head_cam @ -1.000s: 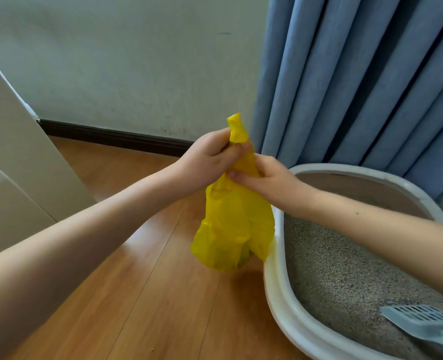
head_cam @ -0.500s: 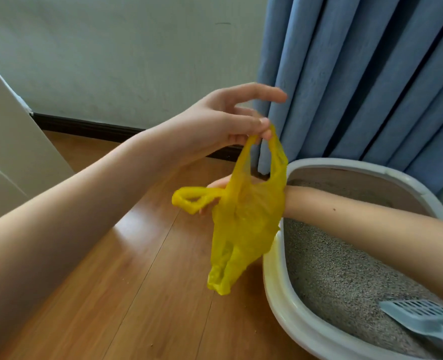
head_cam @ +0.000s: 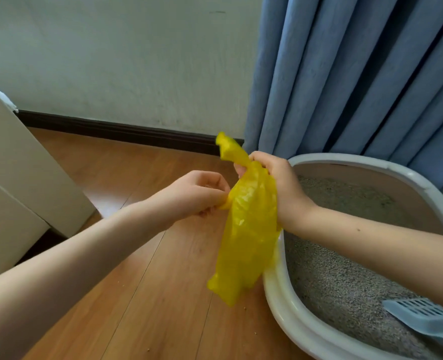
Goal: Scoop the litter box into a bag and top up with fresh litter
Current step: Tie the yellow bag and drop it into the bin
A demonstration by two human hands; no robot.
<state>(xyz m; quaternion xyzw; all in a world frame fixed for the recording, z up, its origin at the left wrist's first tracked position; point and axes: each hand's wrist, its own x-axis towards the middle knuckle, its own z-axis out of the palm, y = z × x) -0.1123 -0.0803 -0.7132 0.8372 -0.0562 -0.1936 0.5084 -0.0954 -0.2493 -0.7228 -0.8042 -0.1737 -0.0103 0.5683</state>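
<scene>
Head view: left hand (head_cam: 199, 196) and right hand (head_cam: 272, 183) both pinch the yellow bag (head_cam: 246, 229) (thin, floppy) beside the litter box (head_cam: 277, 302); hold its 2 top ends.

I see a pale grey-green plastered wall (head_cam: 126, 55) across the back, well beyond the hands, with a dark brown skirting board (head_cam: 126, 131) along its foot. Below and left of the hands runs a warm brown wood-plank floor (head_cam: 142, 294), catching a bright patch of light. At far left stands a cream-white panelled cabinet (head_cam: 15, 183). Above the right-hand side hang blue pleated fabric curtains (head_cam: 358, 81).
</scene>
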